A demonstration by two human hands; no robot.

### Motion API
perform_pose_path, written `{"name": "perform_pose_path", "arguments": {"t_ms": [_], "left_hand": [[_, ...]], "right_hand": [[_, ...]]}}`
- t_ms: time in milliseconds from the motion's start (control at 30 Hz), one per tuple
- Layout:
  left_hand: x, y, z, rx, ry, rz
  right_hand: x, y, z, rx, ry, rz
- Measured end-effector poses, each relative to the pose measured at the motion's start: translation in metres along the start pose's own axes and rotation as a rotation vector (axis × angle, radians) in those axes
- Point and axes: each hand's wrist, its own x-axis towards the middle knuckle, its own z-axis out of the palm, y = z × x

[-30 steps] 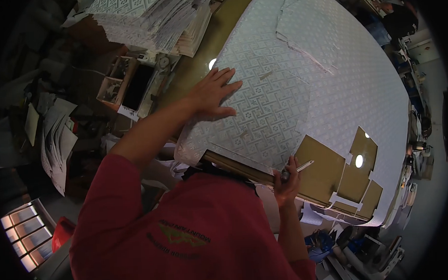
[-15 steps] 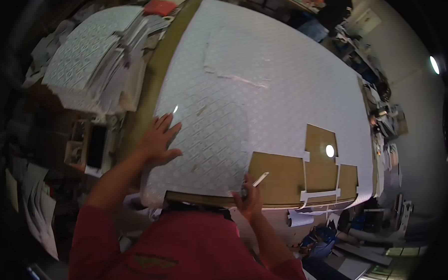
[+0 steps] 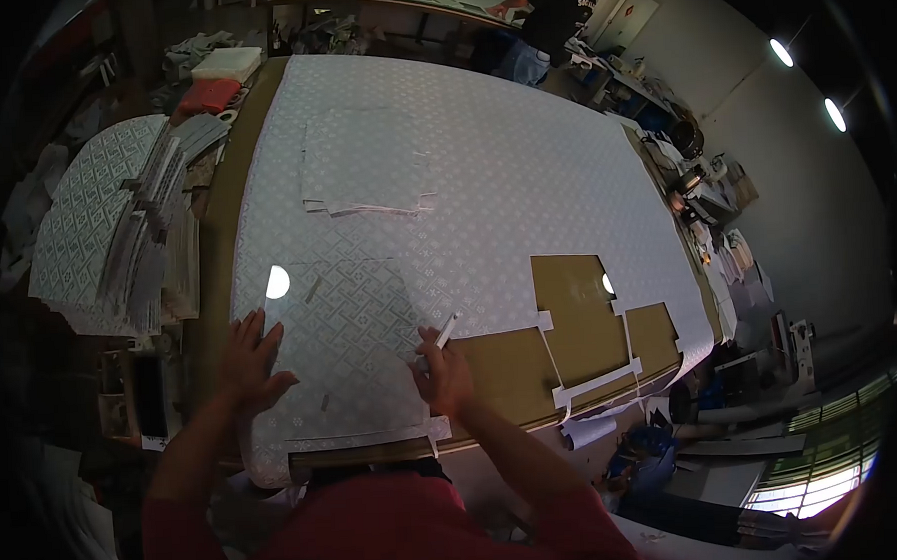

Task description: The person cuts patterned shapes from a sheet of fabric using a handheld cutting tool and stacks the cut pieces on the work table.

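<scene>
A clear template sheet (image 3: 355,309) lies on a large pale patterned sheet (image 3: 504,167) spread over the table. My left hand (image 3: 255,366) rests flat on its left edge, fingers stretched and thumb apart. At its right edge, my right hand (image 3: 443,375) is closed around a slim white pen-shaped tool (image 3: 448,329), whose tip points up and away. Whether it is a pen or a cutter I cannot tell. Right of that hand, pieces are cut out of the patterned sheet, and the brown tabletop (image 3: 507,362) shows through, crossed by narrow leftover strips (image 3: 598,382).
Stacked patterned pieces (image 3: 105,210) stand to the left, below a red item (image 3: 209,95) and a white block (image 3: 227,63). Another person (image 3: 557,20) is at a far bench. Cluttered shelves (image 3: 700,184) line the right wall. Offcuts (image 3: 590,431) hang over the front edge.
My view has shifted, showing more of the far room. My right hand has moved from the table's front edge up along the template's right side, still holding the tool. The left hand stays flat.
</scene>
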Motion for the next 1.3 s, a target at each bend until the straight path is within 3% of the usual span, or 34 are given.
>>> {"name": "perform_pose_path", "arguments": {"t_ms": [233,300,500,667,833,967,1133,1200,1267,1300], "left_hand": [[0.001,0.002,-0.001,0.013,0.023,-0.007],[0.002,0.001,-0.001,0.002,0.005,-0.025],[0.010,0.010,-0.010,-0.002,-0.040,-0.053],[0.006,0.007,-0.013,-0.002,-0.055,-0.090],[0.006,0.004,-0.008,-0.019,-0.075,-0.075],[0.004,0.002,-0.004,-0.029,-0.093,-0.060],[0.004,-0.004,0.003,0.017,-0.015,-0.013],[0.003,-0.004,0.003,0.013,-0.017,-0.012],[0.003,-0.004,0.002,0.005,-0.009,0.000],[0.004,-0.004,0.000,0.006,-0.003,0.000]], "right_hand": [[0.181,0.072,0.053,-0.123,-0.131,-0.086],[0.221,0.085,0.071,-0.326,-0.286,-0.058],[0.282,0.107,0.108,-0.432,-0.276,-0.211],[0.333,0.107,0.125,-0.346,-0.357,-0.173],[0.356,0.103,0.159,-0.486,-0.154,0.083],[0.314,0.090,0.141,-0.291,-0.142,0.016],[0.201,0.084,0.081,0.100,0.088,0.049],[0.135,0.070,0.057,0.197,0.144,0.162],[0.066,0.041,0.019,0.236,0.023,0.391],[0.033,0.029,0.011,0.204,0.053,0.385]]}}
